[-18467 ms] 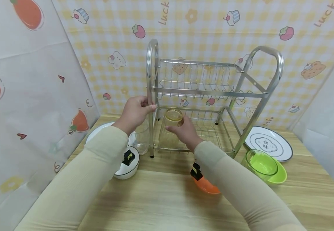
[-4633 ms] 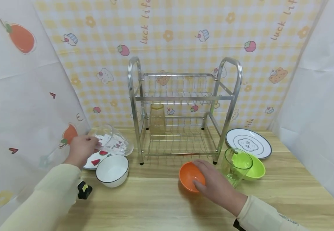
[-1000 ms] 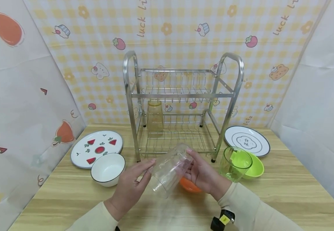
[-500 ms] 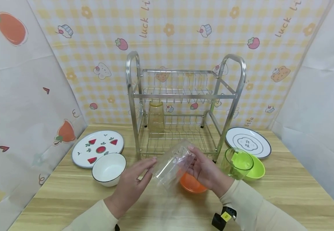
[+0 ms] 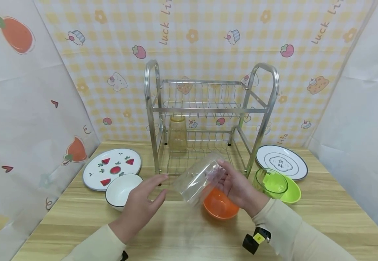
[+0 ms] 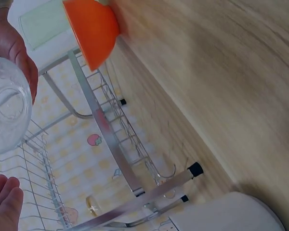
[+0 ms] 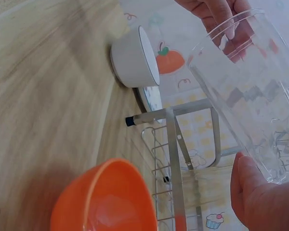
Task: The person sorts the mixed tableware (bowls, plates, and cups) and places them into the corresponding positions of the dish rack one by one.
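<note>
A clear drinking glass (image 5: 197,179) tilts in mid-air in front of the rack, its mouth toward the lower left. My right hand (image 5: 236,188) grips it near the base, thumb on the upper side. Just left of the rim, my left hand (image 5: 141,206) is held apart from the glass, thumb and fingers spread. Its fingertips (image 6: 5,199) also show in the left wrist view, below the glass's round mouth. Under the right hand an orange bowl (image 5: 220,204) stands on the table. On the lower tier of the metal dish rack (image 5: 208,110), a yellow glass (image 5: 177,136) stands upside down.
At the left, a white bowl (image 5: 120,190) stands in front of a watermelon-patterned plate (image 5: 92,177). To the right are a green glass (image 5: 261,181), a lime-green bowl (image 5: 295,190) and a white plate with dark rim (image 5: 296,163). The rack's upper tier has wire slots.
Earlier the right hand set the yellow glass in the rack. The left hand picked up the clear glass from the left, and both hands held it. Now the left has let go.
</note>
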Demonstrator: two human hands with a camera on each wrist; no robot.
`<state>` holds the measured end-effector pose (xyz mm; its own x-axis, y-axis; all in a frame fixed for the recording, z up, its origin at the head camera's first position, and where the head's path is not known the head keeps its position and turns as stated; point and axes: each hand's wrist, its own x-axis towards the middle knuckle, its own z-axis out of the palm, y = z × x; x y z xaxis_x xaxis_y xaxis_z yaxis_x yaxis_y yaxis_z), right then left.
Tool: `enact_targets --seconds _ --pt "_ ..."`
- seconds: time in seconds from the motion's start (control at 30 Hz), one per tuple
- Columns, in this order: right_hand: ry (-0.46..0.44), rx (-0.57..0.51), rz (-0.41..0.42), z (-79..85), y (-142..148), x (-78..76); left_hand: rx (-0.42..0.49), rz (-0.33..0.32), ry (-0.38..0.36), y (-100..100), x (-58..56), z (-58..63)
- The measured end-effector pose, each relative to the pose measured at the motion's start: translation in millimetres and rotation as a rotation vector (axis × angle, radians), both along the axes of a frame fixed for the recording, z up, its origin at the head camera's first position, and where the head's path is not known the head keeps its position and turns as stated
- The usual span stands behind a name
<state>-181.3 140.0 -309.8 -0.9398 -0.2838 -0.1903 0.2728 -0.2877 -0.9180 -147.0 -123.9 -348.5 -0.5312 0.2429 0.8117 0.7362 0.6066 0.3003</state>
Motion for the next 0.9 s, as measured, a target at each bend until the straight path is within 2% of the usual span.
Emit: enact_targets --seconds 0.13,0.23,0.3,0.47,0.57,0.9 --pt "0.018 0.015 -0.012 2.1 2 -1.2 -0.001 0.059 -0.042 -6 -1.7 4.7" --pt "0.027 0.036 -0.026 4.1 4 -1.3 0.018 0.092 -0.104 -9 -3.8 9.9" --pt "0.035 0.049 -0.040 5.7 4 -0.9 0.037 0.117 -0.170 -11 -5.3 14.2" --pt "0.065 0.059 -0.054 7.8 4 -1.5 0.117 0.157 -0.399 -16 -9.3 27.1" --pt "0.086 0.073 -0.055 7.4 3 -3.2 0.173 0.167 -0.497 -19 -14.2 33.8" --pt "0.172 0.169 -0.080 9.0 3 -8.7 0.288 0.225 -0.670 -25 -35.5 54.4"
